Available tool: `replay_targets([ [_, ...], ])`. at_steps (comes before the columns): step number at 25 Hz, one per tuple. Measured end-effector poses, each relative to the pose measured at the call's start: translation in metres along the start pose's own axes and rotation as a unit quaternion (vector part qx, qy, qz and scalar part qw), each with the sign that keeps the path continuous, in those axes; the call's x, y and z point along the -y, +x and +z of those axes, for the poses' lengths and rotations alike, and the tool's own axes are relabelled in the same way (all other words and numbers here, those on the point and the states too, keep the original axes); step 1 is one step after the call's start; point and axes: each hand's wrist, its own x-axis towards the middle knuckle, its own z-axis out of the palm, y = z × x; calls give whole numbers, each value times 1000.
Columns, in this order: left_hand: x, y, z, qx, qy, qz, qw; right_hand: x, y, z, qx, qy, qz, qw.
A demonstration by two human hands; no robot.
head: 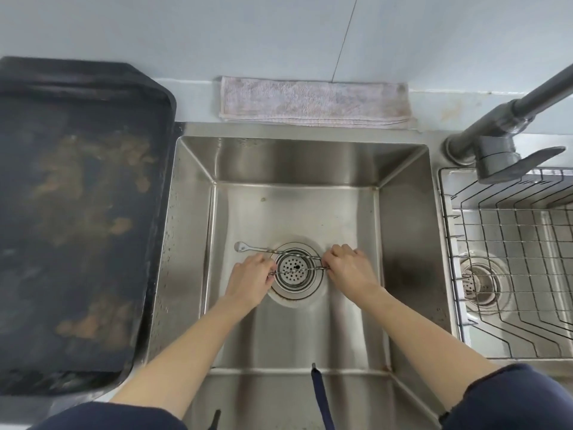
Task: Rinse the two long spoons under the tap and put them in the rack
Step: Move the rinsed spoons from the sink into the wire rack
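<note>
Two long thin metal spoons lie across the drain at the bottom of the steel sink. The farther spoon has its small bowl showing at the left. The nearer spoon has a twisted handle. My left hand pinches the nearer spoon's left end. My right hand covers the right ends of both spoons and grips them. The wire rack sits in the smaller basin on the right. The dark tap stands at the back right, with no water running.
A large dark stained tray lies on the counter to the left of the sink. A folded pale cloth rests behind the sink against the wall. A second drain shows beneath the rack.
</note>
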Motion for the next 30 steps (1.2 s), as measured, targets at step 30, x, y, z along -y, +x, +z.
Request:
replay_targets([
  [30, -63, -78, -92, -206, 59, 135, 967, -2, -118, -91, -269, 27, 67, 960],
])
